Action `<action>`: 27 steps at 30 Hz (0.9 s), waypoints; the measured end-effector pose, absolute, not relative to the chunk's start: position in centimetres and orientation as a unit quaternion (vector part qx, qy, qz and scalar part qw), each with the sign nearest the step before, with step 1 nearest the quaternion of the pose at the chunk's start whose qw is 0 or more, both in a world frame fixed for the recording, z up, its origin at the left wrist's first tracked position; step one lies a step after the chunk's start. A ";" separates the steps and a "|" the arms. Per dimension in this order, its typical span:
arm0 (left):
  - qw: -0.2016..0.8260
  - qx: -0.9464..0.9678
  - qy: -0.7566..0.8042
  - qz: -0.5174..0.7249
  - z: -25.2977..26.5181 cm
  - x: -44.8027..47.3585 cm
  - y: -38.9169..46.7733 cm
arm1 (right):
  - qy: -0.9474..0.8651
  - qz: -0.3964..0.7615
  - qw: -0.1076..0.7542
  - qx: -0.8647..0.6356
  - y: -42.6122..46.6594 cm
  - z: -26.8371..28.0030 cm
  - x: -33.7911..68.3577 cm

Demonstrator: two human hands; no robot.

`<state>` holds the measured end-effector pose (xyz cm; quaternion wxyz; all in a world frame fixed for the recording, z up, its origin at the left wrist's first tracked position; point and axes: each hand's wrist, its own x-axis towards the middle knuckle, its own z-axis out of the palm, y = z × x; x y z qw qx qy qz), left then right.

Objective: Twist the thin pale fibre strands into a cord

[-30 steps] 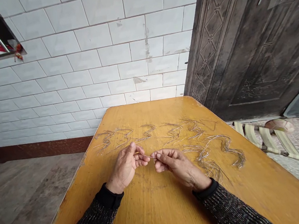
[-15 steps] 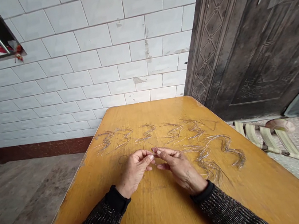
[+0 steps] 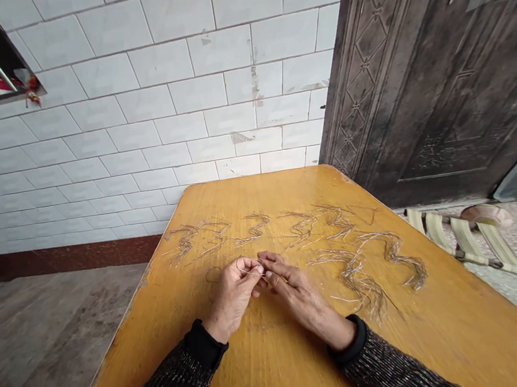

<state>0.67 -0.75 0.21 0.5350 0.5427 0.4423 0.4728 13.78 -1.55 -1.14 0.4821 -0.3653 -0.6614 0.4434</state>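
Note:
A thin wire point(image 3: 238, 265), bent into a loop, rises from the pinched fingertips of my left hand point(image 3: 234, 295). My right hand point(image 3: 300, 293) meets it fingertip to fingertip, its thumb and fingers closed on the same wire; the exact grip is partly hidden. Both hands are over the middle of the wooden table point(image 3: 263, 370). Beyond them lie bundles of wavy thin wires, among them a small bundle point(image 3: 256, 227) straight ahead and a larger bundle point(image 3: 357, 272) right of my right hand. A loose wire ring point(image 3: 212, 276) rests left of my left hand.
More wire bundles point(image 3: 183, 241) lie at the table's far left, and a thick one point(image 3: 394, 252) near its right edge. A white tiled wall point(image 3: 180, 102) stands behind. To the right are a dark carved door point(image 3: 441, 99) and a strapped seat point(image 3: 464, 239) on the floor.
My right hand has shifted slightly left and turned over the left fingertips, its fingers now closer together. The wire's loop now shows above my left hand.

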 end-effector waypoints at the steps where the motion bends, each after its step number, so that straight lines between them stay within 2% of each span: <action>1: 0.533 0.546 0.442 0.472 0.1 0.6 -0.7 | -0.681 0.419 0.472 -0.371 -1.5 -1.5 13.8; 7: 0.517 0.562 0.449 0.464 -0.9 0.4 -0.2 | -0.779 0.257 0.411 -0.398 -1.1 -3.5 14.0; 13: 0.485 0.588 0.466 0.449 -0.7 0.1 -0.2 | -0.828 0.182 0.359 -0.390 -1.7 -2.7 14.0; 20: 0.468 0.638 0.473 0.388 -0.1 -0.4 -0.3 | -0.870 0.017 0.216 -0.443 -2.5 -2.1 14.1; 24: 0.489 0.651 0.451 0.366 0.0 -0.7 -0.2 | -0.863 -0.053 0.238 -0.443 -2.6 -2.4 13.8; 27: 0.500 0.636 0.457 0.371 0.0 -0.6 -0.3 | -0.870 -0.061 0.191 -0.452 -2.7 -1.5 13.8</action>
